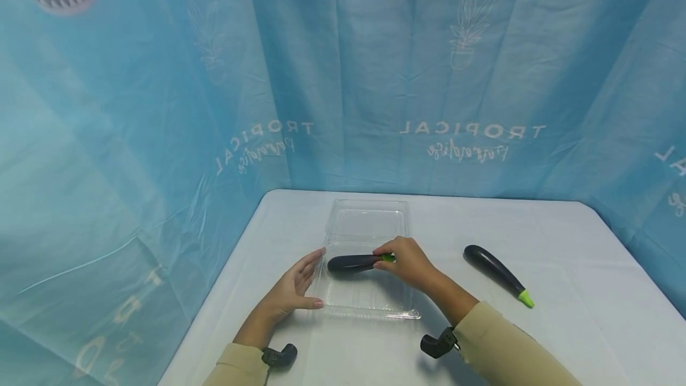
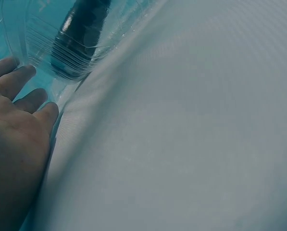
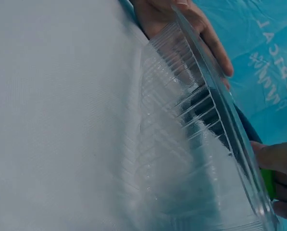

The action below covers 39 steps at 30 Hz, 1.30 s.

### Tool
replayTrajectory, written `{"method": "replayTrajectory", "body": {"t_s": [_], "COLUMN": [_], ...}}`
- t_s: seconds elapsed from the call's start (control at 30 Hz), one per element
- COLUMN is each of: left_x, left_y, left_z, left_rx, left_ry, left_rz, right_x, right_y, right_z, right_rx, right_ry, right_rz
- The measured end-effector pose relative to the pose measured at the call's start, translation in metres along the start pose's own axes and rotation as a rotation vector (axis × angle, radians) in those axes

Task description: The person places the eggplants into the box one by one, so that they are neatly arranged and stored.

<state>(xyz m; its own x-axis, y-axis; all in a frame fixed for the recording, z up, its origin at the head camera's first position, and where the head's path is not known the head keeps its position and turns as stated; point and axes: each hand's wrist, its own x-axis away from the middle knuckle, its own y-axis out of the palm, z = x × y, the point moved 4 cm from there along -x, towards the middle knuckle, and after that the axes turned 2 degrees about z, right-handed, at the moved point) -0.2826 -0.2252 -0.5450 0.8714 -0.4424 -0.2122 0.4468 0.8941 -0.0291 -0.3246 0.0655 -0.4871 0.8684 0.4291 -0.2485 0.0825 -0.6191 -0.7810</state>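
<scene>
My right hand (image 1: pixel 409 261) pinches the green stem end of a dark eggplant (image 1: pixel 351 263) above the base of a clear plastic clamshell container (image 1: pixel 370 298). The eggplant lies crosswise, its rounded end toward the container's left wall. Beside that left wall is my left hand (image 1: pixel 292 290), fingers spread and thumb near the front corner. In the left wrist view the left fingertips (image 2: pixel 25 74) are right at the container's edge. The right wrist view shows the green stem (image 3: pixel 267 183) between the right thumb and fingers, partly hidden behind the container's rim.
A second eggplant (image 1: pixel 495 273) with a bright green stem lies on the white table (image 1: pixel 563 255) to the right. The container's lid (image 1: pixel 368 219) is folded back, away from me. Blue printed curtains (image 1: pixel 364 94) hang behind the table and along its sides.
</scene>
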Motion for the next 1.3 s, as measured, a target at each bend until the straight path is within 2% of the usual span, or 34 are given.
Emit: {"method": "replayTrajectory", "body": {"t_s": [0.2, 0.4, 0.67, 1.07, 1.2, 1.3], "left_x": [-0.001, -0.002, -0.001, -0.001, 0.000, 0.001], "left_y": [0.001, 0.002, 0.001, 0.001, 0.001, 0.000], "left_z": [0.002, 0.004, 0.003, 0.002, 0.000, -0.001], "left_rx": [-0.001, 0.015, -0.001, -0.008, 0.001, -0.001], "left_ry": [0.010, 0.016, -0.002, -0.012, -0.018, -0.022], "left_rz": [-0.003, -0.013, -0.004, 0.000, 0.001, 0.004], "right_x": [0.001, 0.004, 0.006, 0.010, 0.014, 0.020], "right_y": [0.003, 0.007, 0.009, 0.008, 0.001, -0.011], "right_z": [-0.003, -0.004, -0.008, -0.005, -0.005, -0.007], "right_rx": [0.137, 0.214, 0.273, 0.230, 0.174, 0.116], "right_ry": [-0.070, -0.027, -0.068, -0.052, -0.045, -0.055], "right_rz": [-0.007, -0.036, -0.002, 0.017, 0.077, 0.158]}}
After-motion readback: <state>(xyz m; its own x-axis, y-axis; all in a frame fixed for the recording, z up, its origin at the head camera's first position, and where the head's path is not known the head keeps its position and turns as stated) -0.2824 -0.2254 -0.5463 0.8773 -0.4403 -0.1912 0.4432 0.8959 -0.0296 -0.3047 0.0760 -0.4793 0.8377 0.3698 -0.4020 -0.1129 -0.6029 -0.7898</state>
